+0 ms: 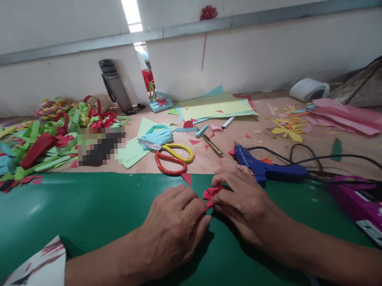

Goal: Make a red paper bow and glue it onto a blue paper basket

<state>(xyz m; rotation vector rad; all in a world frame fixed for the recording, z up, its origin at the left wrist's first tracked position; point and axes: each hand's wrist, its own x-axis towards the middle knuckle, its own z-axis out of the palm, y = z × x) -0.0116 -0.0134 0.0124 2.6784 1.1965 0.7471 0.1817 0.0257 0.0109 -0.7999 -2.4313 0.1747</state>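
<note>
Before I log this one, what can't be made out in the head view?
Head view:
Red paper piece: full shape, partly hidden by the left hand and right hand.
Dark item: identity, lost in pixelation.
Purple device: far end, cut off by the right edge.
Patterned bag: cut off there too.

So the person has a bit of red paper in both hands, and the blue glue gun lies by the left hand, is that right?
Not quite: the head view shows the blue glue gun by the right hand, not the left hand. Both do hold the red paper.
</note>
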